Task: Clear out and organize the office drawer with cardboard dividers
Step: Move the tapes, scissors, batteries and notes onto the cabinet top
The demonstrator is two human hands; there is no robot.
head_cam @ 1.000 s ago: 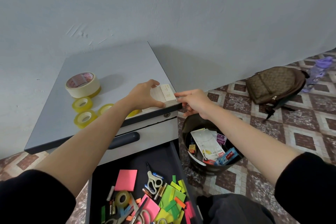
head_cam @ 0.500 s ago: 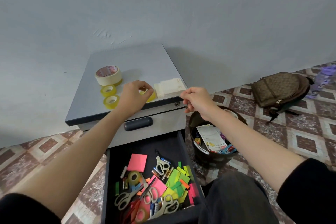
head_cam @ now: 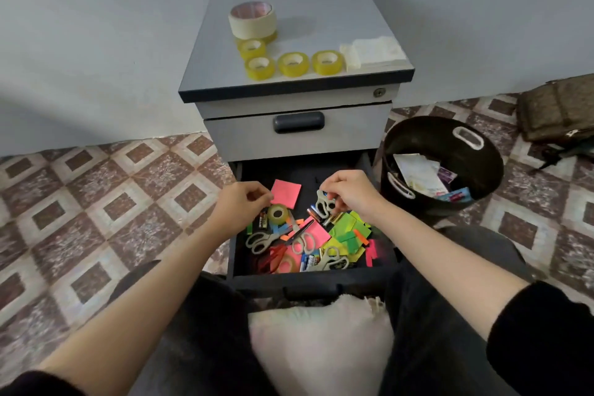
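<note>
The left hand point(head_cam: 239, 206) hovers over the left part of the open drawer point(head_cam: 232, 254), fingers curled, thumb and forefinger close together at the edge of a pink sticky pad point(head_cam: 286, 192); I cannot tell whether it holds anything. Just beside it lies a small tape roll point(head_cam: 278, 215).

The drawer, the lower one of a grey cabinet point(head_cam: 321, 6), is pulled out toward the person. It holds a loose heap: grey-handled scissors point(head_cam: 263, 239), red scissors point(head_cam: 274, 259), batteries point(head_cam: 308, 262) and neon paper flags point(head_cam: 348, 231).

On the cabinet's top stand a masking tape roll point(head_cam: 252, 20), four yellow tape rolls point(head_cam: 293, 64) and a white paper stack point(head_cam: 374, 51) at the right front corner. The upper drawer point(head_cam: 353, 132) is closed.

The right hand point(head_cam: 348, 193) reaches into the drawer's right part, fingers curled down around the handles of another pair of scissors point(head_cam: 323, 202); a firm grip cannot be told.

Right of the cabinet, a black bin point(head_cam: 488, 170) holds papers point(head_cam: 418, 173) and small packets point(head_cam: 456, 194). A brown backpack point(head_cam: 559, 112) lies beyond it on the floor.
</note>
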